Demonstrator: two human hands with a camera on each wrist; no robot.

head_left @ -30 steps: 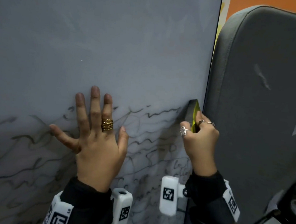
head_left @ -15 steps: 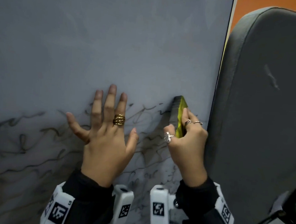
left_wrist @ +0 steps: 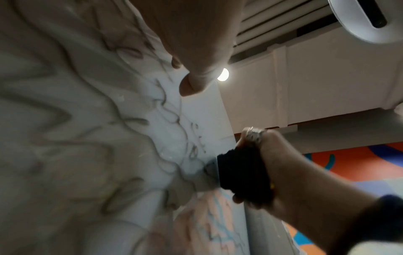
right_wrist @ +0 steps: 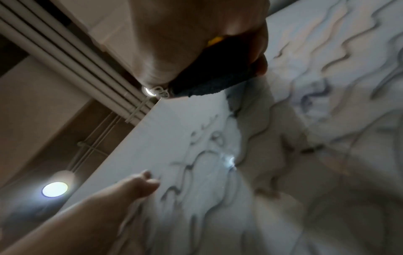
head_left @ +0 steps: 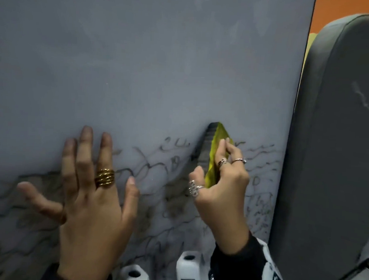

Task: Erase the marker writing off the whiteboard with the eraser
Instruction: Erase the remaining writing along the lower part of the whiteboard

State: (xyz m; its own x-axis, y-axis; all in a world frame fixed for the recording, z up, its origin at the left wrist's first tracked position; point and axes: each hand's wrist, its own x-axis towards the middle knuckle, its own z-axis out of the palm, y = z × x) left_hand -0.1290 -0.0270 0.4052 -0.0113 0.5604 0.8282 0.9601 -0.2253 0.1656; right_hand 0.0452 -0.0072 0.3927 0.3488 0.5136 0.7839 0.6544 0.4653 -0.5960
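A whiteboard (head_left: 140,62) stands upright and fills most of the head view. Its upper part is wiped; smeared black marker writing (head_left: 169,160) covers the lower part. My right hand (head_left: 217,184) grips an eraser (head_left: 214,147) with a yellow back and a dark felt face, held on edge against the board at centre right. In the left wrist view the eraser's felt (left_wrist: 242,172) presses on the board. My left hand (head_left: 91,188) lies flat on the board with fingers spread, left of the eraser. The right wrist view shows the felt (right_wrist: 213,75) touching the board.
A grey padded chair back (head_left: 339,148) stands right beside the board's right edge. An orange wall (head_left: 335,10) shows behind it. Ceiling lights (right_wrist: 54,189) and ducts appear in the wrist views.
My right hand has slid the eraser leftward from the board's right edge towards the middle. The left hand stays flat on the board.
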